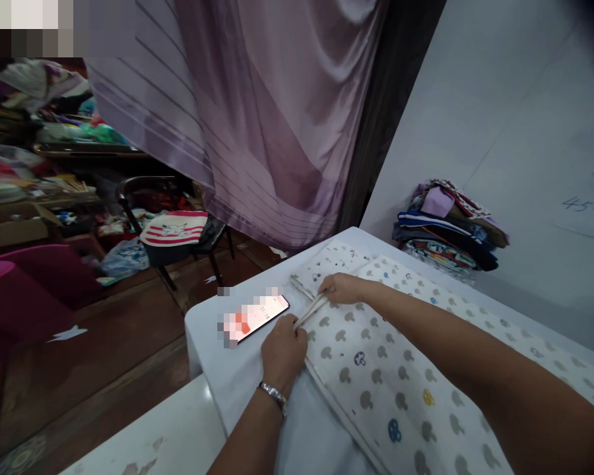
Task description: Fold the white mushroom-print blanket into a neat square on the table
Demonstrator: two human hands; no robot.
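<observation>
Cloth (383, 359) points lengthwise toward upper left, hands (284, 346) (344, 289) pinched closed on its far edge.

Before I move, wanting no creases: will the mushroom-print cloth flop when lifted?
The mushroom-print cloth will probably flop: its edge gathers into a narrow band between the left hand and right hand. It looks thin, so it's likely light for its size.

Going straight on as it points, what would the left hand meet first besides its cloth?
Probably the phone, its right end just beyond the left hand; height is unclear, so the hand might pass above.
</observation>
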